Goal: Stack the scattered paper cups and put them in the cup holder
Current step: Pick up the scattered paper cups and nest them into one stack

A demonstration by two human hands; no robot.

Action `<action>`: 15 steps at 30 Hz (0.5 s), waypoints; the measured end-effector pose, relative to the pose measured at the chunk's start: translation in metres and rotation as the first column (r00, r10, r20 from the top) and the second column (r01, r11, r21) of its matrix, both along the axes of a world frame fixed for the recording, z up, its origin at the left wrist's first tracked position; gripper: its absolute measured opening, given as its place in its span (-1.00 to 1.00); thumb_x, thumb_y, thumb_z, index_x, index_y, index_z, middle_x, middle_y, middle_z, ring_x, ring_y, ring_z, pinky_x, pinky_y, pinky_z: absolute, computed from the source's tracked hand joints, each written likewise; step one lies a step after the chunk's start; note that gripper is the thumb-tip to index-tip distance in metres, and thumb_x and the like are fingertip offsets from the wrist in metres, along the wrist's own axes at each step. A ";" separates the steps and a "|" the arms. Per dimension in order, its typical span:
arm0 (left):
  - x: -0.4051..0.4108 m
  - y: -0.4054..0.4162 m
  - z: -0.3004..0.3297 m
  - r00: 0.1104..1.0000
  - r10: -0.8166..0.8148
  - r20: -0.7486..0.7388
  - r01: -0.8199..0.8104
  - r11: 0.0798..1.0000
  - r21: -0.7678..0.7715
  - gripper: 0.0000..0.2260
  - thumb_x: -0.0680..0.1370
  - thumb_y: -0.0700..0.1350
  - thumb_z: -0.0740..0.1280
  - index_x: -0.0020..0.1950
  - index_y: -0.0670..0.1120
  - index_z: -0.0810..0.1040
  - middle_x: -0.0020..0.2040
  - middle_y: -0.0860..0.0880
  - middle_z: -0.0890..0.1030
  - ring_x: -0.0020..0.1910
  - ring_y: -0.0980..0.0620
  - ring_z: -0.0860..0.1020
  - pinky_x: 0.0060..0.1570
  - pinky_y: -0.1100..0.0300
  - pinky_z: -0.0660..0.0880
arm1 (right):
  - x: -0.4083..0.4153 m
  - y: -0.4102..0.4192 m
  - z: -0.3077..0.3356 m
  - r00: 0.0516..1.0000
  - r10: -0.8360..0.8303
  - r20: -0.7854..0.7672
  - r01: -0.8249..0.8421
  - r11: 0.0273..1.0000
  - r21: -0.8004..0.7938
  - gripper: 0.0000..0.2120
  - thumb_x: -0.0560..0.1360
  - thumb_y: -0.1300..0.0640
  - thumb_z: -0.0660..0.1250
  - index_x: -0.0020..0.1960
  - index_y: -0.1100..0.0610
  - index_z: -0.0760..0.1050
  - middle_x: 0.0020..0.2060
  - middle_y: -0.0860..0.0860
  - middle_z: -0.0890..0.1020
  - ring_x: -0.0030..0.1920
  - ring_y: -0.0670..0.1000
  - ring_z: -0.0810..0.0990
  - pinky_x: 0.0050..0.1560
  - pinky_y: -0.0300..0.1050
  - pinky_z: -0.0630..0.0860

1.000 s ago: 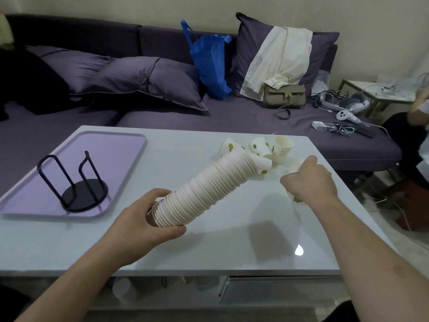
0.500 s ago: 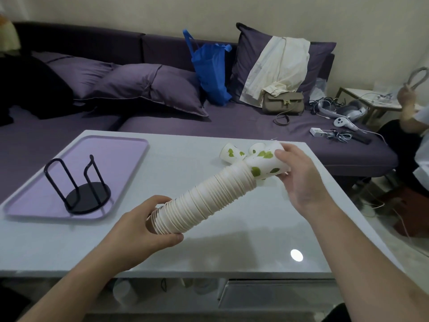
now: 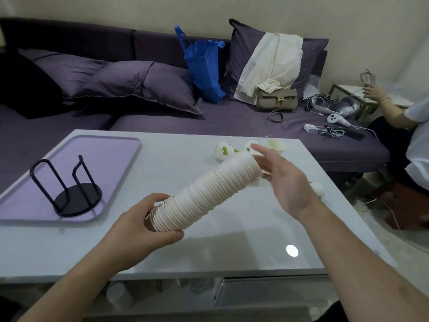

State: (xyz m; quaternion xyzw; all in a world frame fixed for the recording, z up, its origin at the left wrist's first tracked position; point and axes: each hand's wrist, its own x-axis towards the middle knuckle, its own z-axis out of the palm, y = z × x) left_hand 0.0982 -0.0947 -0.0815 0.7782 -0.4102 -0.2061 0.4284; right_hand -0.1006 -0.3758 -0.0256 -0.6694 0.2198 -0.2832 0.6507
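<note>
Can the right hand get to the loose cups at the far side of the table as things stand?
Probably yes. The right hand is open at the far end of the cup stack, holding nothing, and the loose cups lie on the table just beyond its fingertips with nothing in between.

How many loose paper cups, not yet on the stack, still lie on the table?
3 clearly: a leaf-print cup on its side, a second behind the right hand, and a plain upright one. A pale, blurred shape past the wrist may be another.
</note>
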 end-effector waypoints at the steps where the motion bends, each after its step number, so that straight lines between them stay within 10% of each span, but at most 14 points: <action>1: -0.001 -0.002 0.000 1.000 0.000 -0.006 0.000 1.000 -0.010 -0.41 0.31 0.05 0.72 0.26 0.29 0.57 0.01 0.14 0.72 -0.06 0.02 0.72 -0.07 0.03 0.72 | -0.005 -0.007 0.001 0.994 -0.108 -0.033 0.106 0.993 -0.049 -0.53 0.56 -0.06 0.22 0.42 -0.02 0.60 0.32 0.05 0.65 0.34 0.01 0.57 0.31 -0.06 0.42; 4: -0.003 -0.005 0.000 1.000 -0.008 -0.017 0.008 1.000 -0.026 -0.42 0.32 0.01 0.73 0.24 0.29 0.58 0.01 0.14 0.72 -0.07 0.04 0.72 -0.09 0.01 0.73 | -0.029 -0.037 -0.001 0.781 -0.478 -0.402 0.249 0.828 -0.502 -0.36 0.43 0.25 0.31 0.52 0.03 0.48 0.38 0.05 0.56 0.45 0.12 0.48 0.30 -0.07 0.44; 8: -0.004 -0.004 0.001 1.000 -0.005 -0.028 0.004 0.999 -0.036 -0.43 0.33 -0.03 0.73 0.21 0.30 0.59 0.01 0.13 0.72 -0.08 0.03 0.73 -0.08 0.01 0.73 | -0.058 -0.062 -0.015 0.325 -0.611 -0.722 -0.220 0.693 -0.686 -0.17 0.49 0.21 0.38 0.70 -0.07 0.20 0.58 0.01 0.39 0.60 0.15 0.30 0.53 0.08 0.29; 15: -0.005 -0.005 0.002 1.000 0.009 -0.021 -0.010 0.999 -0.030 -0.44 0.33 -0.05 0.73 0.23 0.24 0.60 -0.01 0.12 0.73 -0.09 0.04 0.72 -0.06 0.03 0.71 | -0.061 -0.066 -0.035 0.268 -0.625 -0.734 -0.203 0.708 -0.677 -0.36 0.43 0.15 0.46 0.48 -0.10 0.41 0.27 0.05 0.56 0.31 0.23 0.52 0.28 0.02 0.40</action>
